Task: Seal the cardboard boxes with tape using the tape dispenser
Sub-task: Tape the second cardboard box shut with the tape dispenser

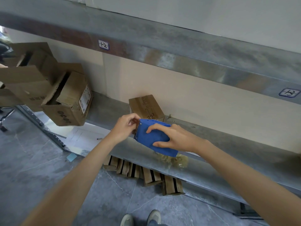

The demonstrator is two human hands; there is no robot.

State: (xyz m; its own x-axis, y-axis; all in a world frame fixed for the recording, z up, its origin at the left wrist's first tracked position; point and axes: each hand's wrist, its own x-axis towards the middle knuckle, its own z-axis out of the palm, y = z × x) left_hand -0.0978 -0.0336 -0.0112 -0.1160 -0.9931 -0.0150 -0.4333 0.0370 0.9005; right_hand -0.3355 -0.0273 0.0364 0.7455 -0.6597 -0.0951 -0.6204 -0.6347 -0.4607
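Note:
My right hand (pixel 171 137) grips a blue tape dispenser (pixel 151 137) from above, holding it over the front edge of the grey metal shelf (pixel 211 141). My left hand (pixel 125 128) is at the dispenser's left end, its fingertips pinching at the tape there. A small closed cardboard box (pixel 145 106) sits on the shelf just behind the dispenser, against the beige wall. Several larger open cardboard boxes (pixel 65 101) are piled at the left end of the shelf.
Flattened cardboard pieces (pixel 146 173) lie on the floor under the shelf. A crumpled wad of clear tape (pixel 172 160) lies on the shelf edge. Papers (pixel 84 137) sit lower left. An upper shelf beam (pixel 162 51) carries labels. My shoes (pixel 141 219) stand on the grey floor.

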